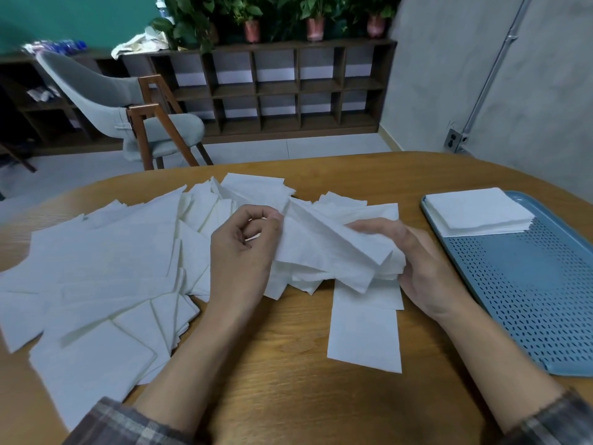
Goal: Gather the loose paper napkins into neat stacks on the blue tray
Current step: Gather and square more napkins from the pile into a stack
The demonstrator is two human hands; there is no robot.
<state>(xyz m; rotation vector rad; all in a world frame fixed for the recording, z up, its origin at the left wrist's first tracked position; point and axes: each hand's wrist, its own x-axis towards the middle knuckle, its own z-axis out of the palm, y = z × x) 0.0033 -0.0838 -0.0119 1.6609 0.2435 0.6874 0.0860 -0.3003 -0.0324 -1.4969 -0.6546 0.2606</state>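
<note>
Head view, and both hands are in the middle of the table point(288, 396). The left hand point(244, 252) is curled, with thumb and forefinger pinching the upper left edge of a bundle of napkins point(324, 252). The right hand point(420, 264) has the other end: its fingers wrap round the right side of the bundle, and its fingertips are a little blurred. The bundle is rumpled and slanted between the two hands, just above the tabletop, with its sheets fanned out unevenly at the lower edge.

To the left, loose napkins point(106, 268) cover the table from the left edge almost to the left wrist. They overlap at all angles, and more are heaped toward the far edge behind the hands. One flat napkin point(365, 338) lies alone below the bundle, toward the near edge, between the two forearms.

Along the right edge of the table sits the blue tray point(529, 300), its floor patterned with small slots. A squared stack of napkins point(475, 213) sits at the tray's far end, edges lined up. The right wrist is near the tray's left rim.

Plaid sleeves point(128, 422) show at the bottom. Past the table there's a grey chair point(128, 114) with wooden legs, a dark cubby shelf point(288, 91) with potted plants point(250, 14) on top, and a wall socket point(454, 139) on the right wall.
</note>
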